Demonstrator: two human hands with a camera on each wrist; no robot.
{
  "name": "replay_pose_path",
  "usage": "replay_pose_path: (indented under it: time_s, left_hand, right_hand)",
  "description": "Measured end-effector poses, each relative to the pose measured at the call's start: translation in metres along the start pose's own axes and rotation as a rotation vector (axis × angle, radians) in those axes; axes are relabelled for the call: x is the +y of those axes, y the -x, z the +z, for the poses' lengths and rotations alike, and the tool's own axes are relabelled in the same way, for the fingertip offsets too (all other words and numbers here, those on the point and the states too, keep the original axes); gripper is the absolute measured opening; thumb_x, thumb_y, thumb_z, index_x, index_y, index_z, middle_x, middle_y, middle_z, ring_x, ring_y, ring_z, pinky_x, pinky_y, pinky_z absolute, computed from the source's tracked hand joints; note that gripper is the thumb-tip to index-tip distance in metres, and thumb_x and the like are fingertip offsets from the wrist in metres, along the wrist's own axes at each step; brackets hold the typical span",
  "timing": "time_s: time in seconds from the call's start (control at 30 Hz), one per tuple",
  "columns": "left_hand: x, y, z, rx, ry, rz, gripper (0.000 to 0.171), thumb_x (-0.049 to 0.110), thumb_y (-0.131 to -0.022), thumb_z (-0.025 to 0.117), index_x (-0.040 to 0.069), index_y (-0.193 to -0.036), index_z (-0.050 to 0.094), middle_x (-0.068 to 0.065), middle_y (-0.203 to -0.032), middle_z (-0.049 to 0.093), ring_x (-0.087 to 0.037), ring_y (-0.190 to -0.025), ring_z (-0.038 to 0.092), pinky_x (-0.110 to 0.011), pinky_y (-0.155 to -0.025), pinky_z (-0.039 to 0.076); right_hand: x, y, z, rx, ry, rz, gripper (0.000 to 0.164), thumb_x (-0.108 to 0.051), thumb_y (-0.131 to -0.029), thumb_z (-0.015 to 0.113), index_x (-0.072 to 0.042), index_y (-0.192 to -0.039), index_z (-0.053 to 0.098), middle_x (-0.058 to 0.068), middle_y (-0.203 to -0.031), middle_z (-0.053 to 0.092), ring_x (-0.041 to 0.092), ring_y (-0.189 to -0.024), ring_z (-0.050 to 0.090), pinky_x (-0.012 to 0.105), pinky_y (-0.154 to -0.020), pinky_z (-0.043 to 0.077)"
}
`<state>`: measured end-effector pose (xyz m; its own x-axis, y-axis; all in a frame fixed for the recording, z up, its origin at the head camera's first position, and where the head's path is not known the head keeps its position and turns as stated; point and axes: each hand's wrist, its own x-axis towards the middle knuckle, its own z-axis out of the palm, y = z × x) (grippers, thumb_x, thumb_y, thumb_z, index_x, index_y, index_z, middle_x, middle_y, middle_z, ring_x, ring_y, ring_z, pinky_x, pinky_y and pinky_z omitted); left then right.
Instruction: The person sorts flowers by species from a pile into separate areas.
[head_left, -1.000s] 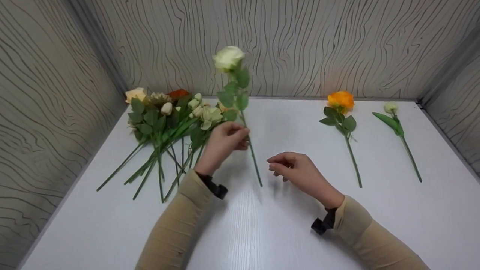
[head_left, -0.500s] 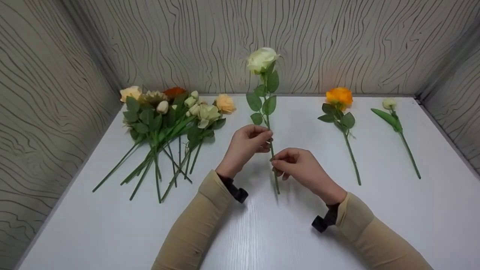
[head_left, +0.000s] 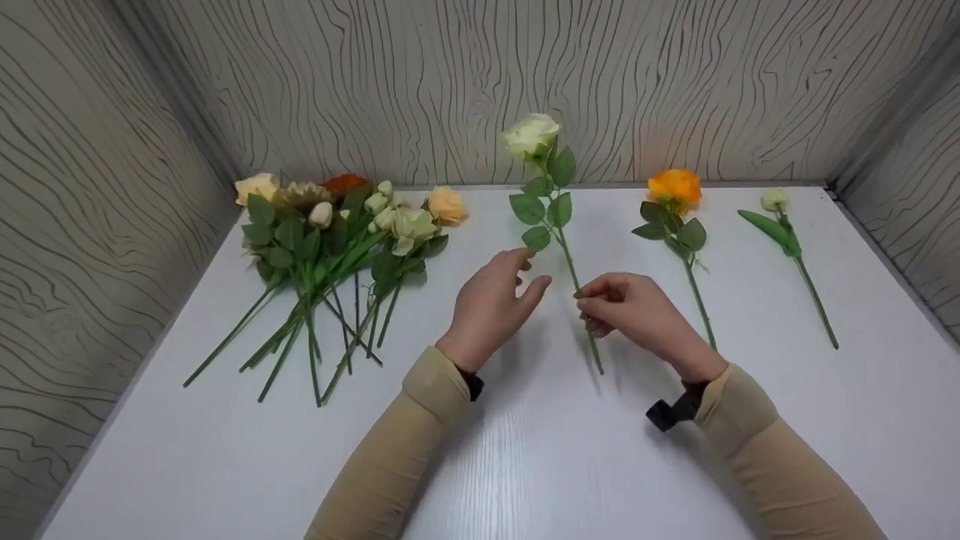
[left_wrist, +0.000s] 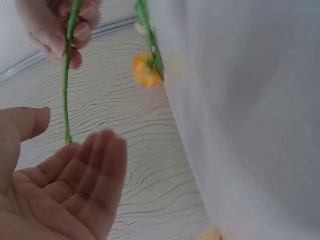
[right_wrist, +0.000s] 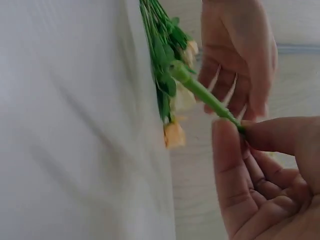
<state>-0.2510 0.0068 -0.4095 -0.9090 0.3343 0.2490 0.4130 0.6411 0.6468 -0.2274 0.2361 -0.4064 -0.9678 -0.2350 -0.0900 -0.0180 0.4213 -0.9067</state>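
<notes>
A white rose (head_left: pixel 533 136) with green leaves stands tilted above the table, its head leaning up and left in the head view. My right hand (head_left: pixel 645 315) pinches its stem between thumb and fingers, below the leaves; the lower stem end (right_wrist: pixel 200 92) sticks out past the fingertips in the right wrist view. My left hand (head_left: pixel 491 304) is just left of the stem, thumb and fingers spread apart with nothing between them. In the left wrist view the left palm (left_wrist: pixel 75 200) shows, its fingers relaxed, with the right hand (left_wrist: pixel 60 30) behind on the stem.
On the white table (head_left: pixel 495 465), a pile of mixed flowers (head_left: pixel 322 240) lies at the left, with a peach rose (head_left: pixel 446 205) at its edge. An orange flower (head_left: pixel 674 191) and a white tulip (head_left: pixel 787 236) lie apart at the right. A patterned wall (head_left: pixel 420 90) stands behind.
The rose came rightward in the left hand. The right hand took the stem, then the left hand let go. The right hand has since moved slightly right and up with it.
</notes>
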Motion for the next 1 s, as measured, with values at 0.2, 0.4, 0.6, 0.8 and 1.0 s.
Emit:
replay_pose_path:
  time_s: [0.2,0.4,0.6,0.8,1.0]
  left_hand:
    - [0.004,0.009,0.012,-0.119,-0.469,0.213,0.078,0.053,-0.102,0.058,0.016,-0.163,0.027,-0.013,-0.161,0.036,-0.032,-0.146,0.037,-0.046,-0.118,0.034]
    - [0.009,0.015,0.022,-0.279,-0.518,0.244,0.078,0.059,-0.102,0.052,0.022,-0.165,0.022,-0.009,-0.168,0.022,-0.03,-0.154,0.022,-0.049,-0.124,0.02]
    - [0.008,0.015,0.025,-0.321,-0.494,0.218,0.078,0.059,-0.102,0.052,0.023,-0.165,0.023,-0.007,-0.169,0.022,-0.029,-0.154,0.021,-0.049,-0.124,0.018]
    - [0.01,0.015,0.026,-0.339,-0.469,0.216,0.078,0.059,-0.101,0.054,0.023,-0.164,0.024,-0.007,-0.169,0.023,-0.028,-0.154,0.022,-0.048,-0.124,0.017]
    - [0.012,0.013,0.027,-0.349,-0.485,0.223,0.078,0.06,-0.101,0.053,0.023,-0.164,0.025,-0.006,-0.169,0.023,-0.028,-0.154,0.022,-0.047,-0.124,0.017]
  right_hand:
    - [0.014,-0.002,-0.053,0.054,0.287,0.185,0.033,-0.021,-0.103,0.062,0.004,-0.125,0.063,0.017,-0.106,0.068,0.024,-0.083,0.066,0.036,-0.078,0.059]
    - [0.034,-0.005,-0.075,0.037,0.35,0.288,0.033,-0.02,-0.102,0.06,0.007,-0.121,0.061,0.018,-0.103,0.066,0.023,-0.082,0.066,0.036,-0.073,0.058]
    - [0.045,-0.004,-0.081,0.028,0.397,0.305,0.029,-0.017,-0.1,0.06,0.007,-0.115,0.064,0.015,-0.095,0.067,0.023,-0.079,0.065,0.035,-0.067,0.055]
    - [0.05,-0.001,-0.083,0.045,0.383,0.312,0.027,-0.013,-0.098,0.058,0.009,-0.114,0.063,0.015,-0.091,0.067,0.023,-0.074,0.064,0.035,-0.064,0.054]
    - [0.05,0.004,-0.085,0.062,0.386,0.311,0.026,-0.013,-0.097,0.059,0.008,-0.111,0.062,0.013,-0.082,0.064,0.023,-0.07,0.062,0.035,-0.062,0.053]
